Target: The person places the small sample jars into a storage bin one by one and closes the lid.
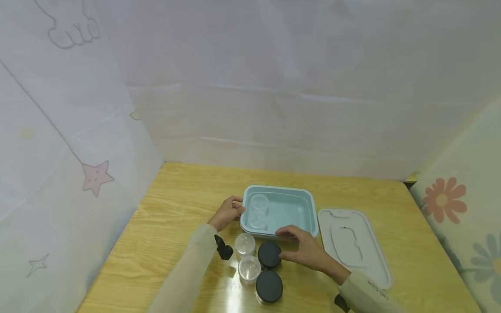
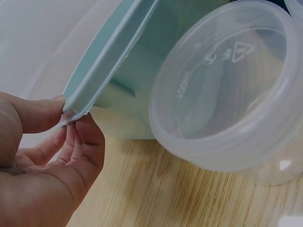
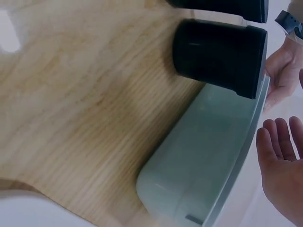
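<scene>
A light-blue plastic tub [image 1: 287, 211] stands on the table with two clear round containers [image 1: 259, 203] along its left side. My left hand [image 1: 228, 213] pinches the tub's left rim between thumb and fingers, as the left wrist view shows. My right hand [image 1: 305, 250] hovers at the tub's front edge with fingers apart and nothing between them. Its thumb comes right to the edge of a black round jar [image 1: 269, 254] in the head view. A second black jar [image 1: 269, 286] stands nearer me. Left of these are two more clear containers, one farther [image 1: 245, 244] and one closer [image 1: 249, 268].
A white lid [image 1: 354, 243] lies flat on the wooden table [image 1: 188, 191] right of the tub. Pale printed sheets [image 1: 274, 121] hang behind the table and on both sides.
</scene>
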Motion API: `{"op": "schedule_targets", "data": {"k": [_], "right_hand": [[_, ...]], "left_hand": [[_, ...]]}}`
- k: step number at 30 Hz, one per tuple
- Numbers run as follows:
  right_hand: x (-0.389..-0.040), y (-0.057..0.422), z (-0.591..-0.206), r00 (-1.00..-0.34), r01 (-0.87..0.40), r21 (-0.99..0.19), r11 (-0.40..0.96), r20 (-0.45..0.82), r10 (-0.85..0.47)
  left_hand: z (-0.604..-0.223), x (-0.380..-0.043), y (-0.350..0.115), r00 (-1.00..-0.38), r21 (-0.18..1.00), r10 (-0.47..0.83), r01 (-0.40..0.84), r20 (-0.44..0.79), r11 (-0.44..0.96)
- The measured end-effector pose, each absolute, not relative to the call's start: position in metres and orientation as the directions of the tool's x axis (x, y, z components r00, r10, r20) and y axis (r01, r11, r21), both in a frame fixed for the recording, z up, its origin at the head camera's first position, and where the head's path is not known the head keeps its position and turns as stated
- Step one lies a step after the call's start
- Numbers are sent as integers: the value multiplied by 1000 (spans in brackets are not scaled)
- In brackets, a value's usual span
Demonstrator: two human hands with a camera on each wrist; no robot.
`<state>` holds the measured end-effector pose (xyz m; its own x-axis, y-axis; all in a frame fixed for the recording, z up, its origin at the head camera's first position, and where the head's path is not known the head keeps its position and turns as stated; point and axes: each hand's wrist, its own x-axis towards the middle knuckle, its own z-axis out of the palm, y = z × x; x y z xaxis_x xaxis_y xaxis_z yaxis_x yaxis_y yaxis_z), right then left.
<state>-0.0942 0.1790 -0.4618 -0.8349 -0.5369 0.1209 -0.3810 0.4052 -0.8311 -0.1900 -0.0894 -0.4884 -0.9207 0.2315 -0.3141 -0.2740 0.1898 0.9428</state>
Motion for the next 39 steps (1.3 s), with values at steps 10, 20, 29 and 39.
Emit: {"op": "schedule_targets", "data": {"k": [10,20,29,39], "right_hand": [[-90,180,-464,-807,-322,-872,369,48,-589],[-97,172,-471,-795,-370,-837,402,62,-603],[-98,164,-476,-789,-358,-831,425,27,-613],[-99,161,-480,-774,-325,-849,416,-14,-633]], "left_hand": [[-486,-192,-87,-913,938,233,-300,-335,174],[-488,-195,-90,-911,937,238,-300,-336,177],[-489,-195,-91,-910,941,247,-302,-332,155],[-492,-195,-90,-909,937,232,-321,-346,142]]}}
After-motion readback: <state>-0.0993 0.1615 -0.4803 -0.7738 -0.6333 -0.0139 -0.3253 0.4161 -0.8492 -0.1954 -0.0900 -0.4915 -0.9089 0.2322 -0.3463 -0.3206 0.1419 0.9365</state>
